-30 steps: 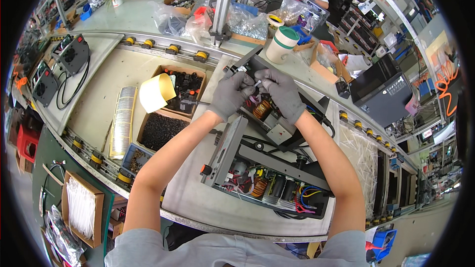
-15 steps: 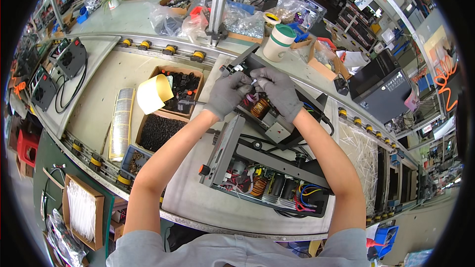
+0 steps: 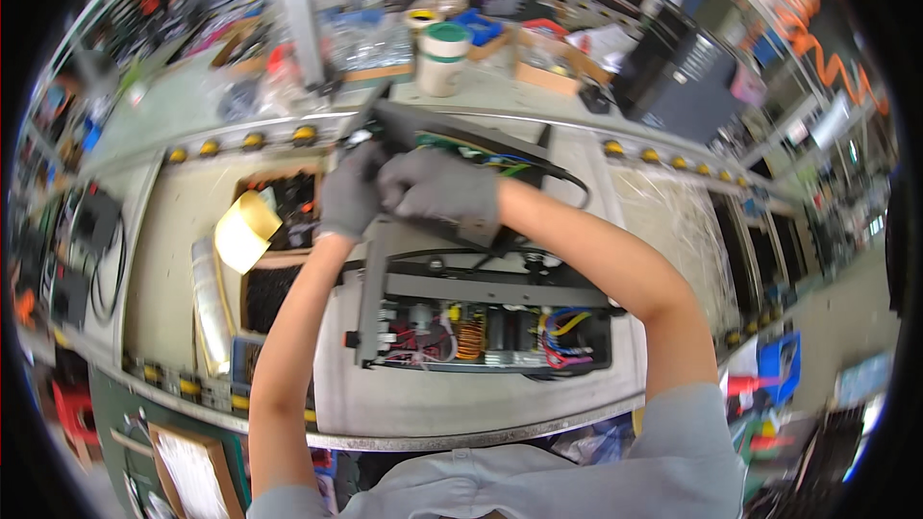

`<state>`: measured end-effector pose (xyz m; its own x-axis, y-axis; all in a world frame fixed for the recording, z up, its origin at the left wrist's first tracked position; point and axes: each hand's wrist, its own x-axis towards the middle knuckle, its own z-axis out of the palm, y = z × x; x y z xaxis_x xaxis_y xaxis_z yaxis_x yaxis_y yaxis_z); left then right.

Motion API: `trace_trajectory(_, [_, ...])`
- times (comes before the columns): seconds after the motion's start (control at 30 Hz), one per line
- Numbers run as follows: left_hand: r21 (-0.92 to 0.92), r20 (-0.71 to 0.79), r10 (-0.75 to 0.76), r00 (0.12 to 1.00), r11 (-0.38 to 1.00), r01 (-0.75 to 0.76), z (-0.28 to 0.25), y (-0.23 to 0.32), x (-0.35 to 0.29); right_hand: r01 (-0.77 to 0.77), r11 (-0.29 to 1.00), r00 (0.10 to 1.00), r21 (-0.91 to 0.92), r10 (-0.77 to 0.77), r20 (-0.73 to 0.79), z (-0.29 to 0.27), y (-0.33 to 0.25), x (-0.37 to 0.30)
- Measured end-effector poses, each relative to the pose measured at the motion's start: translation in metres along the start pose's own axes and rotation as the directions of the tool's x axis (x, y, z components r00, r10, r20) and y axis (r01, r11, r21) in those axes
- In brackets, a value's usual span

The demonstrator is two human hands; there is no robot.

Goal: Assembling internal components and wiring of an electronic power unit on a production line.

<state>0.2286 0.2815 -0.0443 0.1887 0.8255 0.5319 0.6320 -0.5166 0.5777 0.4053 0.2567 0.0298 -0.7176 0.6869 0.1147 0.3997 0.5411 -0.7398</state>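
Observation:
My left hand (image 3: 352,194), in a grey glove, is closed at the left end of an opened black metal unit (image 3: 461,135). My right hand (image 3: 437,188), gloved alike, is curled against it over the unit's inside. What the fingers hold is hidden and smeared by motion. A green circuit board edge and a black cable show beyond my right hand. Nearer to me lies a second opened unit (image 3: 490,290), with a copper coil (image 3: 469,338), black cylinders and coloured wires in its lower side.
Left are a box of black parts (image 3: 293,197), a cream roll (image 3: 246,233), a long rolled sheet (image 3: 210,303) and a box of small black pieces (image 3: 269,298). Yellow rollers (image 3: 304,135) line the bench. A white tub with a green lid (image 3: 443,60) stands behind. Other people sit across.
The whole view has turned, shifting the bench leftward in the picture. My right hand has moved across toward my left, from a fingertip pinch to a curled grip, covering the upper unit's coil.

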Motion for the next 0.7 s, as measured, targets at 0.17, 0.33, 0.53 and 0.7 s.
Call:
trace_trajectory(0.17, [0.105, 0.051, 0.123, 0.991, 0.986, -0.128, -0.016, -0.011, -0.003, -0.142, 0.751, 0.979, -0.644, 0.009, -0.205, -0.025, -0.068, -0.028])
trace_trajectory(0.33, [0.215, -0.212, 0.211, 0.954, 0.962, -0.165, -0.038, -0.052, 0.014, -0.052, 0.89, 0.337, -0.453, -0.411, -0.847, -0.005, -0.157, -0.204])
trace_trajectory(0.53, [-0.043, 0.114, 0.051, 0.992, 0.998, -0.046, 0.001, -0.12, 0.057, -0.934, 0.332, -0.273, 0.128, -0.438, -0.857, 0.123, -0.178, -0.519])
trace_trajectory(0.7, [0.1, 0.141, -0.009, 0.99, 0.995, -0.006, -0.016, -0.082, 0.034, -0.354, -0.521, -0.826, 0.777, -0.215, -0.521, 0.234, -0.21, -0.723])
